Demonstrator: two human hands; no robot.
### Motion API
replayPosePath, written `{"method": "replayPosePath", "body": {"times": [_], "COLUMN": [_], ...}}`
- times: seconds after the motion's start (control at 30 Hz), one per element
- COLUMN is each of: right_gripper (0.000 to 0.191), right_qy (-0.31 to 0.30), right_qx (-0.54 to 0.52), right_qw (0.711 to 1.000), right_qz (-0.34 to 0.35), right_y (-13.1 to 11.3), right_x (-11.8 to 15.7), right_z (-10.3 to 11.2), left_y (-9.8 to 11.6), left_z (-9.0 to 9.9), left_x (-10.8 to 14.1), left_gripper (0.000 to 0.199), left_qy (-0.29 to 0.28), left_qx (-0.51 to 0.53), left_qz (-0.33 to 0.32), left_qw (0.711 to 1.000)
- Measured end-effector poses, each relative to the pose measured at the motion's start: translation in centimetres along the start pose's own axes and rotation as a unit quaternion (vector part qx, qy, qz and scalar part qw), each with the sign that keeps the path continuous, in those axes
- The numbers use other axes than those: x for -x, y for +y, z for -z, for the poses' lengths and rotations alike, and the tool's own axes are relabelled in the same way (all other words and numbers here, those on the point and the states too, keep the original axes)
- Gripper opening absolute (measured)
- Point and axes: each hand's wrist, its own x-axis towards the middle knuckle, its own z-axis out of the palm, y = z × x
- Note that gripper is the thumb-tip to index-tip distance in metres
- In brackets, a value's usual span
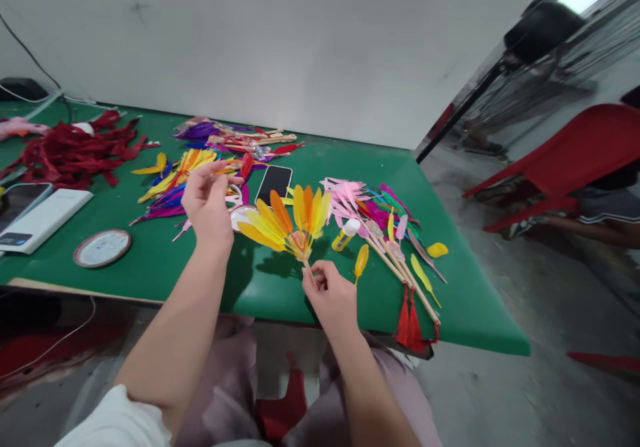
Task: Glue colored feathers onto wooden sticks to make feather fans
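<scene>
My right hand point(331, 293) pinches the thin stick of a feather fan point(295, 223) just below its base. The fan's yellow and orange feathers spread upward above the table. My left hand point(206, 197) is raised to the left of the fan, with its fingers loosely bent and apart; I see nothing in it. Just beyond its fingers is a white ring point(234, 197), which looks like a roll of tape. Below the ring lies a round white lid point(243, 218), partly covered by the fan. A yellow glue stick point(345, 235) with a white cap is right of the fan.
On the green table point(280, 300) are a phone point(274, 183), colourful feather bundles point(195, 163), pink feathers point(345, 197) and sticks with red tassels point(411, 323). Dark red ribbons point(75, 150), a white power bank point(45, 220) and a round lid point(103, 247) are left. A red chair point(575, 160) stands right.
</scene>
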Motion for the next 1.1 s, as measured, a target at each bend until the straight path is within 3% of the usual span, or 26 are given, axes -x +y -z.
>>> {"method": "replayPosePath", "body": {"times": [0.13, 0.33, 0.43, 0.57, 0.67, 0.77, 0.83, 0.93, 1.1], "right_gripper": [0.016, 0.018, 0.015, 0.013, 0.015, 0.018, 0.019, 0.018, 0.018], "right_qy": [0.086, 0.123, 0.128, 0.145, 0.149, 0.14, 0.137, 0.14, 0.127], "right_qx": [-0.007, 0.003, 0.0, -0.044, -0.042, -0.039, -0.035, -0.04, -0.068], "right_qw": [0.996, 0.992, 0.99, 0.988, 0.988, 0.989, 0.99, 0.989, 0.988], "right_qz": [0.021, 0.039, 0.062, -0.001, -0.01, 0.003, 0.003, -0.006, -0.049], "right_y": [-0.3, -0.5, -0.5, -0.5, -0.6, -0.7, -0.6, -0.6, -0.5], "right_x": [0.1, -0.1, -0.1, 0.3, 0.4, 0.4, 0.3, 0.2, 0.3], "right_z": [-0.3, 0.0, -0.1, -0.5, -0.7, -0.9, -0.9, -1.1, -1.3], "left_y": [-0.2, -0.1, -0.4, -1.2, -1.8, -1.9, -1.7, -0.9, 0.1], "left_z": [-0.1, -0.4, -0.5, -0.4, -0.5, -0.6, -0.8, -1.0, -1.0], "left_x": [0.4, 1.1, 0.9, 0.5, 0.4, 0.9, 1.3, 1.8, 2.1], "left_gripper": [0.012, 0.013, 0.013, 0.014, 0.03, 0.052, 0.065, 0.079, 0.079], "left_qy": [0.029, 0.037, 0.051, 0.049, -0.055, -0.201, -0.26, -0.312, -0.334], "left_qx": [0.03, 0.024, 0.017, 0.062, 0.105, 0.173, 0.206, 0.231, 0.233], "left_qz": [-0.015, -0.027, -0.011, 0.069, 0.184, 0.27, 0.307, 0.325, 0.325], "left_qw": [0.999, 0.999, 0.999, 0.994, 0.976, 0.926, 0.892, 0.862, 0.853]}}
